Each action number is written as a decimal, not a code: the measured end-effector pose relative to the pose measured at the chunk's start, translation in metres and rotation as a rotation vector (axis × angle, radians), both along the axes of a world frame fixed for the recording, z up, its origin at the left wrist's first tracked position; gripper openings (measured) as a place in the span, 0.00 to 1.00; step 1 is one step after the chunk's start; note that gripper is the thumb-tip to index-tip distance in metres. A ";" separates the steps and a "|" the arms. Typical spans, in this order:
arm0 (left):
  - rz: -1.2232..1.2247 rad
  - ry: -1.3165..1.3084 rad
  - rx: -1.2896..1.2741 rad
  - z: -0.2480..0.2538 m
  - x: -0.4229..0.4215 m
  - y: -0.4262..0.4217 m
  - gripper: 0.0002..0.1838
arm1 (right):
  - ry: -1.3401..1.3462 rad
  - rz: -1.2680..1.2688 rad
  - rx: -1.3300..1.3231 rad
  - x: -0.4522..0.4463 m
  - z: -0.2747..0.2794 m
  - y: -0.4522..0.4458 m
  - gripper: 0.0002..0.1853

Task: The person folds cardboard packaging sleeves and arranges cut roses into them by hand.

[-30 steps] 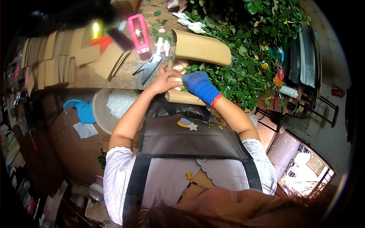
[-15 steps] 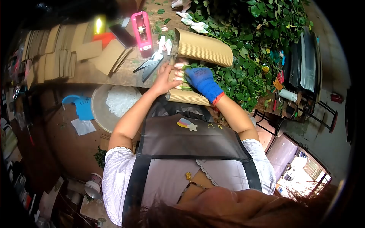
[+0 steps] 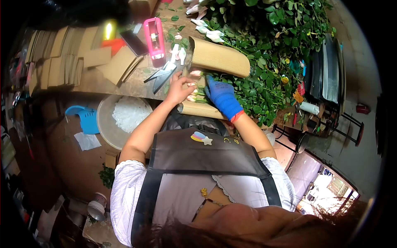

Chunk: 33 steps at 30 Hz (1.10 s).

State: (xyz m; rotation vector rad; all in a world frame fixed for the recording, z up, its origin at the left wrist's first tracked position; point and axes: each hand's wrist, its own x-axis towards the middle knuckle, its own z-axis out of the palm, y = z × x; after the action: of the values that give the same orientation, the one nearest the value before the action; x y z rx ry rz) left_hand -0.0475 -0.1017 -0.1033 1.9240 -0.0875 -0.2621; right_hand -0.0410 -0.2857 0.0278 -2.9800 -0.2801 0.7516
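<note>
My bare left hand [image 3: 178, 90] is at a small cluster of pale pink rosebuds [image 3: 192, 98], its fingers and thumb closed around a bud. Beneath the buds lies a sheet of corrugated cardboard [image 3: 200, 109], with its near edge curling up. Just right of the buds is my right hand [image 3: 220, 91] in a blue glove, fingers bent over the green stems; its fingertips are partly hidden. A raised flap of ribbed cardboard [image 3: 221, 57] arches over the far side of the flowers.
Scissors [image 3: 161, 76] and a pink tape dispenser [image 3: 154, 43] lie left of the flowers. Leafy rose stems [image 3: 264, 78] heap up on the right. Cardboard pieces [image 3: 62, 53] stand stacked at far left. A round tub [image 3: 108, 132] with white material sits below the table edge.
My right hand has shifted slightly right and down, away from the buds. My left fingers have drawn in closer around a bud. The whole view has tilted slightly.
</note>
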 end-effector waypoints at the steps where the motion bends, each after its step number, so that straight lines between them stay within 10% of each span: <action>1: -0.004 -0.010 0.003 0.000 0.000 0.001 0.17 | -0.024 -0.006 -0.004 0.002 -0.003 -0.002 0.17; 15: -0.007 -0.031 0.023 0.003 0.000 -0.002 0.16 | -0.186 0.231 -0.008 0.029 -0.027 -0.001 0.08; 25: -0.065 -0.012 0.040 0.019 0.009 -0.001 0.34 | -0.153 0.267 0.009 0.034 -0.040 -0.005 0.09; 33: -0.043 0.069 -0.058 0.035 0.030 -0.006 0.21 | -0.156 0.050 0.239 0.015 -0.022 -0.015 0.13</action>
State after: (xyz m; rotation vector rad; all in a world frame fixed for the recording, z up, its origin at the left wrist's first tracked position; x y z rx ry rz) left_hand -0.0171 -0.1073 -0.0686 1.8553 -0.0897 -0.3515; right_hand -0.0257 -0.3011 0.0059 -2.8146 -0.4209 0.4529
